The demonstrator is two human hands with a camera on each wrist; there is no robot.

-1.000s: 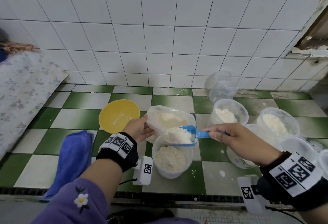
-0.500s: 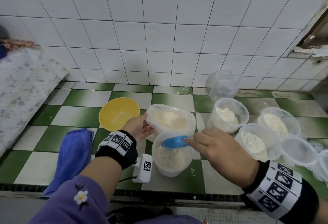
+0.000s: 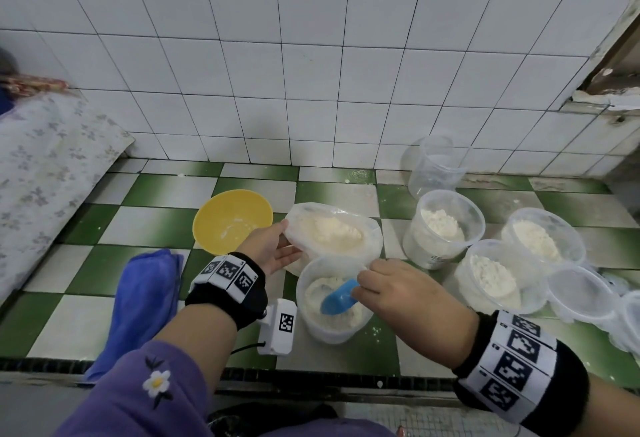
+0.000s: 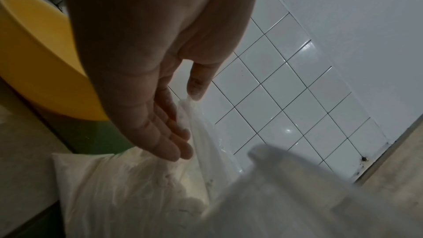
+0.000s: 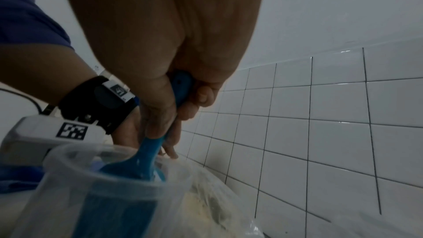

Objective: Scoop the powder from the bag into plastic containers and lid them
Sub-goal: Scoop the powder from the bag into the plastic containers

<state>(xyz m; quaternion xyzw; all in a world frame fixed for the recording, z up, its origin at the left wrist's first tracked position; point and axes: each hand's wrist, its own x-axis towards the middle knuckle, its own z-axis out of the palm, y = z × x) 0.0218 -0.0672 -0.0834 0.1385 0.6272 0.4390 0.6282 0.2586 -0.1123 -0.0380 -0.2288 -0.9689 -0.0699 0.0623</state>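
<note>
A clear plastic bag (image 3: 332, 229) of pale powder sits open on the green-and-white tiled counter. My left hand (image 3: 273, 249) pinches its left rim between thumb and fingers (image 4: 178, 124); the bag (image 4: 137, 187) sags below them. In front of it stands a clear round container (image 3: 332, 331), partly full of powder. My right hand (image 3: 391, 284) grips the handle of a blue scoop (image 3: 337, 298), whose bowl is turned face down inside that container. In the right wrist view the scoop (image 5: 146, 153) dips past the container's rim (image 5: 103, 151), with the bag (image 5: 206, 205) just behind.
A yellow bowl (image 3: 232, 220) stands left of the bag, a blue cloth (image 3: 142, 298) nearer me. Three powder-filled containers (image 3: 446, 225) (image 3: 543, 239) (image 3: 491, 274) sit at the right, with empty ones (image 3: 578, 294) (image 3: 434, 166) by them. A flowered cloth (image 3: 45, 166) covers the far left.
My right hand carried the loaded scoop from the bag to over the near container, turned it over and lowered it inside. The left hand kept hold of the bag.
</note>
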